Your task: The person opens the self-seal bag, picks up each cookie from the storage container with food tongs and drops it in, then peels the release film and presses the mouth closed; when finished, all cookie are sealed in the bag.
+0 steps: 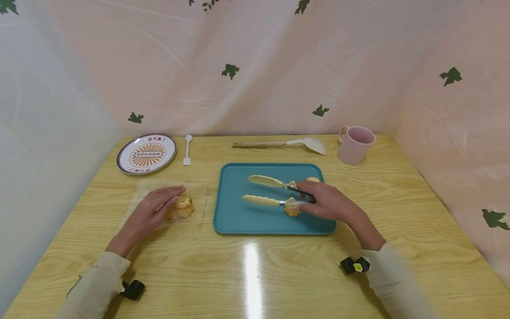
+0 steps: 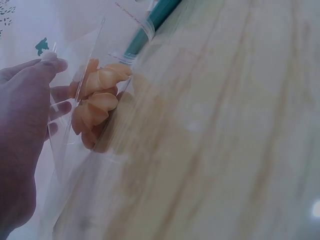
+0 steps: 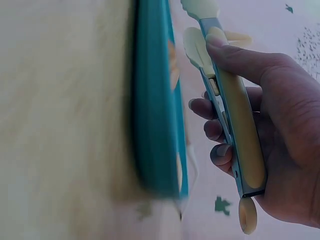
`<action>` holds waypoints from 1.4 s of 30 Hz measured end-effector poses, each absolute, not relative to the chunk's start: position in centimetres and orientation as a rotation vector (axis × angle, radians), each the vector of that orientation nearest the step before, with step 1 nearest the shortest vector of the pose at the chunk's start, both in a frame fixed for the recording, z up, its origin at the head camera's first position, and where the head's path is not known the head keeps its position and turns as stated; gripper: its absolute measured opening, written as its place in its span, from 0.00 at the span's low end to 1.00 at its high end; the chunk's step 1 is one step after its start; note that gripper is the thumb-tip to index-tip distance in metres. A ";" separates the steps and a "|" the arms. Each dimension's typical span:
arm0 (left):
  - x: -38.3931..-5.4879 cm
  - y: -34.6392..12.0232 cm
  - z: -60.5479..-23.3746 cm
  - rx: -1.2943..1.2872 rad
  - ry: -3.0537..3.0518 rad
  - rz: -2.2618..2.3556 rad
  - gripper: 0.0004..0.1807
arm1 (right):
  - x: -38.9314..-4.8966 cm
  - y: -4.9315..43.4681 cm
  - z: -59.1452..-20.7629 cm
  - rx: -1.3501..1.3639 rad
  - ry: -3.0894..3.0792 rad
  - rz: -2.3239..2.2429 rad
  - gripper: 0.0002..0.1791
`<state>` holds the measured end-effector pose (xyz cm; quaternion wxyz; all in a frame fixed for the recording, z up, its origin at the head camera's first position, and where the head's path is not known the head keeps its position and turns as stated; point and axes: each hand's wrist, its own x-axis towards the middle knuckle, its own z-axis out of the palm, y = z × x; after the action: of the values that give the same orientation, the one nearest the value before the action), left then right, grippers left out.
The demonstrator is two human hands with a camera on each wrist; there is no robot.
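A clear plastic bag [image 1: 201,199] lies on the left of the table with several golden, ridged cookies [image 1: 184,207] inside. My left hand [image 1: 153,208] holds the bag's upper layer, its fingers over the cookies' left side; in the left wrist view the fingertips [image 2: 61,110] show against the film. My right hand [image 1: 328,199] grips a pair of tongs [image 1: 264,200], their cream tips spread apart and pointing left above the teal tray [image 1: 235,221]. Nothing sits between the tips. Cookies [image 1: 292,212] lie on the tray's right side, partly hidden under the tongs and hand.
At the back left stand a patterned plate [image 1: 147,154] and a small white spoon [image 1: 187,150]. Behind the tray lies a spatula [image 1: 263,144] with a wooden handle. A pink mug [image 1: 354,148] stands at the back right, near the curtain [image 1: 271,88].
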<state>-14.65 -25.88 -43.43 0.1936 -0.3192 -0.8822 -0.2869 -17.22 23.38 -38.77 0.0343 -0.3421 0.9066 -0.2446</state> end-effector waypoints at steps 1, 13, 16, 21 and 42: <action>-14.6 -25.9 -43.4 -0.893 -2.479 -0.807 0.21 | -16.9 24.0 -38.8 -1.026 2.798 -0.740 0.19; -14.5 -26.0 -43.5 -0.884 -2.492 -0.800 0.22 | -13.0 28.7 -38.2 -0.870 2.850 -0.688 0.28; -14.5 -26.0 -43.5 -0.889 -2.490 -0.799 0.22 | -12.4 29.3 -38.0 -0.871 2.856 -0.690 0.27; -14.5 -26.1 -43.4 -0.890 -2.486 -0.793 0.22 | -11.8 29.9 -37.8 -0.857 2.874 -0.652 0.28; -14.6 -26.2 -43.7 -0.897 -2.472 -0.784 0.21 | -10.3 32.2 -38.5 -0.787 2.869 -0.671 0.15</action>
<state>-14.58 -26.17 -43.65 0.1973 -0.3206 -0.8831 -0.2802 -10.33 32.22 -38.53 0.0460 -0.2577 0.9398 -0.2197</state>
